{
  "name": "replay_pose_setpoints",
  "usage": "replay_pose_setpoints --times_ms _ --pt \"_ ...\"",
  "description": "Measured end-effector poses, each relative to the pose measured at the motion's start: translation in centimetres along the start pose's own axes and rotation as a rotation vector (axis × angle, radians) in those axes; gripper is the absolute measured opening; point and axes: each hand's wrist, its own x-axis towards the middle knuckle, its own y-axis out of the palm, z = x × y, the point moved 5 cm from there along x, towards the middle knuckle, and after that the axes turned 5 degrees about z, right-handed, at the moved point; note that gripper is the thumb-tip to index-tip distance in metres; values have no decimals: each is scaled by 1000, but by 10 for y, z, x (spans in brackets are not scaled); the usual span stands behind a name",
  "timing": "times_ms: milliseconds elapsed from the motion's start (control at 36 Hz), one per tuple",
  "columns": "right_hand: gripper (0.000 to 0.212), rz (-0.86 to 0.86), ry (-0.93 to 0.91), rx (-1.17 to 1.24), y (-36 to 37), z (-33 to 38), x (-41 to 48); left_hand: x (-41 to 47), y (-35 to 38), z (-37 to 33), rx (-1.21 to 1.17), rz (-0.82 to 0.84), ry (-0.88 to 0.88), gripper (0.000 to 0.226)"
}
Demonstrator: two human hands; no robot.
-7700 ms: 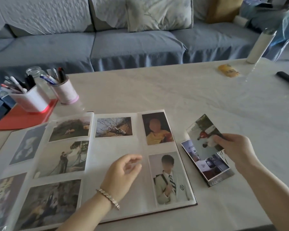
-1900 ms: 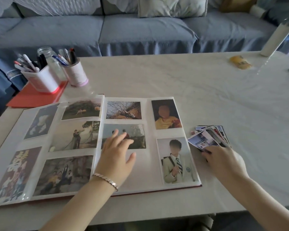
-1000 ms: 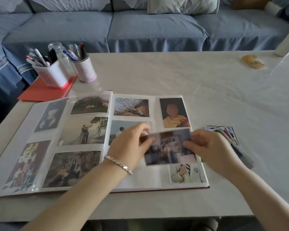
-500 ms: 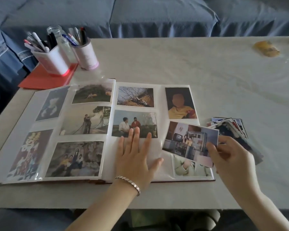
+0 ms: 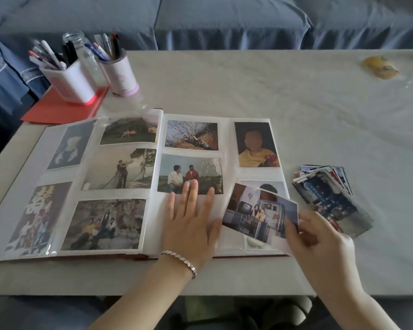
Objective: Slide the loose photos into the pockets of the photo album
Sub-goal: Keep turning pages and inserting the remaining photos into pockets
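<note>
Pale table (image 5: 296, 110) by blue sofa (image 5: 224, 20): left fingers (image 5: 193, 195) flat on album (image 5: 228, 144), right fingers (image 5: 291, 231) pinching a photo (image 5: 255, 213).

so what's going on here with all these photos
A person is filling a photo album on the table. The left hand lies flat on the right-hand page, while the right hand pinches a loose photo, tilted over that page's lower part and not yet in a pocket. A stack of more photos lies beside the album.

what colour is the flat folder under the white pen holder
Red. The folder shows best in the head view.
</note>
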Motion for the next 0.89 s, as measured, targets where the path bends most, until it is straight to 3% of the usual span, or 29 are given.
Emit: replay_pose_setpoints --times_ms 194,556,667,778,889 --pt "11 -178 -18 -64 -22 7 6 -1 0 1 -33 33 -9 62" --pt "5 -53 -125 -106 -10 20 -2 0 -1 0 -4 46 -17 60" --pt "19 86 85 82 -2 7 -2 0 1 1 7 34 -19 57" --pt "6 261 369 175 7 -8 2 1 1 1 -19 53 -20 63" --pt "8 419 497 221 13 -20 7 1 2 1 -51 93 -21 66"
